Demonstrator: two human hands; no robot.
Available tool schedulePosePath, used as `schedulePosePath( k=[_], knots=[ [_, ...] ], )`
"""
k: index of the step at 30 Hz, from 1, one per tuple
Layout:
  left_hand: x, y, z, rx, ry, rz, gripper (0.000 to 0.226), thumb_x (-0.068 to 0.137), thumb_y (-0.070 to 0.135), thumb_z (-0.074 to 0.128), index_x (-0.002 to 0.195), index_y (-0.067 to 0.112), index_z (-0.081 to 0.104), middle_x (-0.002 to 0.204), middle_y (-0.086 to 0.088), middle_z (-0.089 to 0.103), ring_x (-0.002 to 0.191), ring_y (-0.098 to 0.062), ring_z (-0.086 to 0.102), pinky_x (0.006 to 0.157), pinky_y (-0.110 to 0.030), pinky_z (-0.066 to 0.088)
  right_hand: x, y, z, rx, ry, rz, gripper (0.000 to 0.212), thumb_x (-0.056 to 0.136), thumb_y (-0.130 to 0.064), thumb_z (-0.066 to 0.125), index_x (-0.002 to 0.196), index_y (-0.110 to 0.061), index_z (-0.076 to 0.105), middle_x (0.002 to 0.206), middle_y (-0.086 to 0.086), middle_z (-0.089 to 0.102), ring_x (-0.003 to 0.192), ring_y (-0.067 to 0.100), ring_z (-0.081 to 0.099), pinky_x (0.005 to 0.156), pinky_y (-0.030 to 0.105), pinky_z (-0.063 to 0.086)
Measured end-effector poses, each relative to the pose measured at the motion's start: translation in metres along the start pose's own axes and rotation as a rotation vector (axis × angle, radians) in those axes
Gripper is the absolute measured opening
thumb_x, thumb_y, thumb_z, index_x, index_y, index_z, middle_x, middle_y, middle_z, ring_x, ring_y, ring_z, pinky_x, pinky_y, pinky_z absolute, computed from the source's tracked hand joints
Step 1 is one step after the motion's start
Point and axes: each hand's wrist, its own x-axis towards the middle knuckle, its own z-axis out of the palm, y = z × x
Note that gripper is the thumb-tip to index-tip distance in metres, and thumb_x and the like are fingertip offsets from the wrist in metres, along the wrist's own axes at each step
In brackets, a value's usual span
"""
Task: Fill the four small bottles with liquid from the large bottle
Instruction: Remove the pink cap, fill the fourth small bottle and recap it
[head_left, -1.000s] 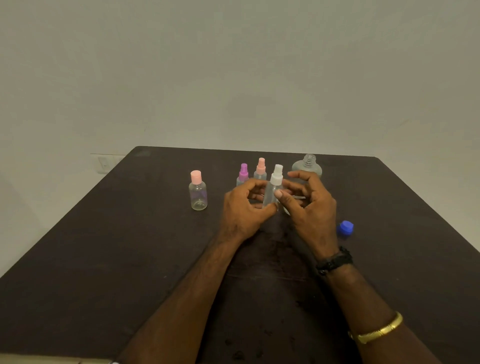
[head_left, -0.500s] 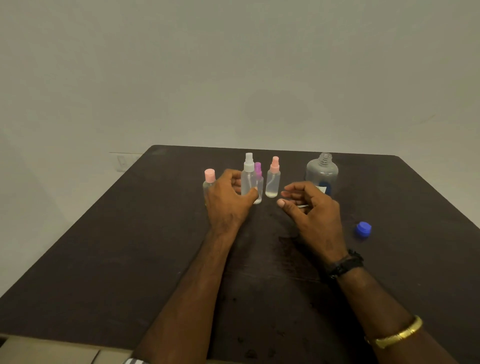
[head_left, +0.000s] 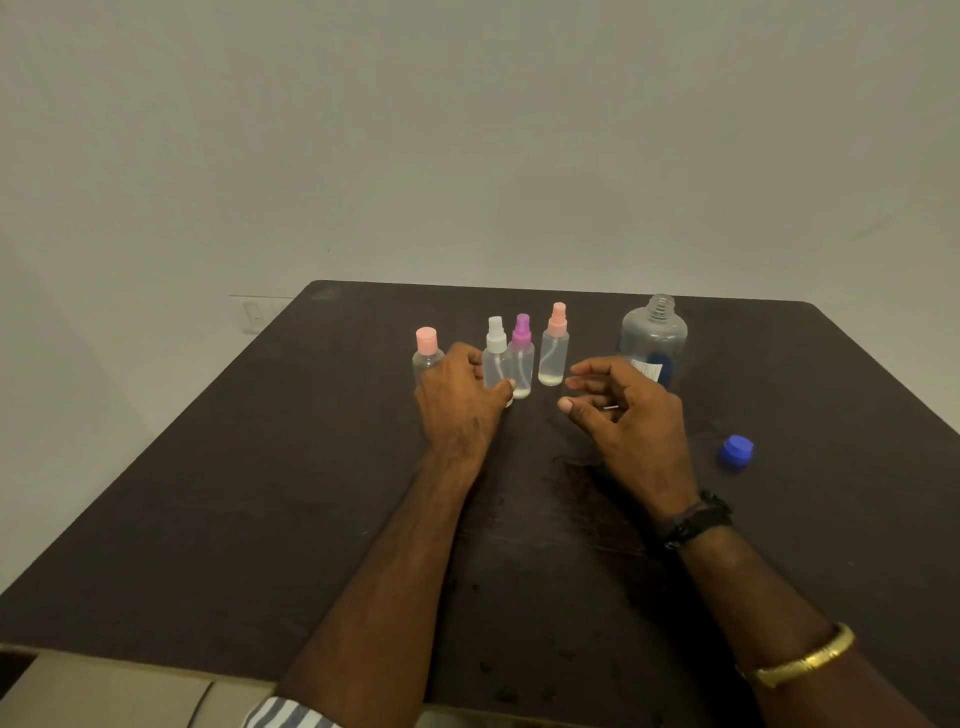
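- The white-capped bottle (head_left: 495, 358) is being held low on its clear body by the left hand (head_left: 461, 402), fingers curled round it, as it stands on the table (head_left: 208, 493).
- It is judged to be light, thin-walled and easily tipped; a hold around the middle of the body is being favoured over the narrow spray cap.
- The right hand (head_left: 631, 415) is being held loosely spread above the table, nothing pinched.
- The purple-capped bottle (head_left: 521, 361) is touching the white one; the tall pink-capped bottle (head_left: 554, 348) is standing just right, the short pink-capped bottle (head_left: 427, 353) left.
- The large bottle (head_left: 653, 338), uncapped, is standing far right; its blue cap (head_left: 735, 452) is lying nearer.
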Motion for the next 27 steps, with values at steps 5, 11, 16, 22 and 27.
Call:
schedulePosePath(
  k=[5,11,16,22,27],
  knots=[
    [0.0,-0.002,0.0,0.021,-0.02,-0.021,0.043,0.076,0.032,0.088,0.108,0.013,0.066,0.104,-0.003,0.074,0.092,-0.015,0.07,0.076,-0.02,0.05,0.0,0.0,0.001,-0.002,0.0,0.002,0.031,0.086,-0.02,0.081,0.114,-0.02,0.069,0.102,-0.013,0.071,0.096,-0.01,0.066,0.077,0.003,0.05],
    [-0.002,-0.001,-0.002,0.054,-0.048,-0.017,0.047,0.076,0.033,0.088,0.112,0.013,0.066,0.108,-0.003,0.074,0.095,-0.015,0.07,0.078,-0.021,0.051,-0.001,0.0,0.002,-0.01,0.011,-0.002,0.028,0.086,-0.02,0.082,0.112,-0.016,0.071,0.102,-0.009,0.073,0.095,-0.009,0.066,0.076,0.004,0.051],
    [-0.004,-0.004,-0.011,0.06,-0.051,0.0,0.048,0.075,0.034,0.089,0.114,0.014,0.067,0.109,-0.002,0.073,0.098,-0.015,0.07,0.086,-0.028,0.056,-0.001,-0.005,0.009,0.002,0.001,-0.028,0.025,0.086,-0.019,0.081,0.109,-0.018,0.071,0.102,-0.012,0.072,0.091,-0.007,0.067,0.076,0.006,0.052],
    [-0.007,-0.011,-0.03,-0.033,0.181,0.077,0.021,0.081,0.025,0.084,0.093,0.017,0.069,0.082,0.005,0.071,0.072,-0.007,0.067,0.072,-0.028,0.061,0.003,-0.019,0.029,0.019,-0.008,-0.092,0.026,0.088,-0.017,0.08,0.111,-0.014,0.071,0.1,-0.011,0.07,0.089,-0.011,0.066,0.073,0.005,0.052],
    [-0.004,-0.023,-0.032,-0.087,0.357,0.106,0.035,0.075,0.019,0.086,0.096,0.017,0.058,0.093,0.001,0.063,0.082,-0.015,0.059,0.072,-0.031,0.053,0.004,-0.026,0.053,0.035,-0.043,-0.11,0.032,0.088,-0.016,0.08,0.118,-0.015,0.071,0.11,-0.007,0.072,0.088,-0.009,0.067,0.079,0.005,0.053]
  ],
)
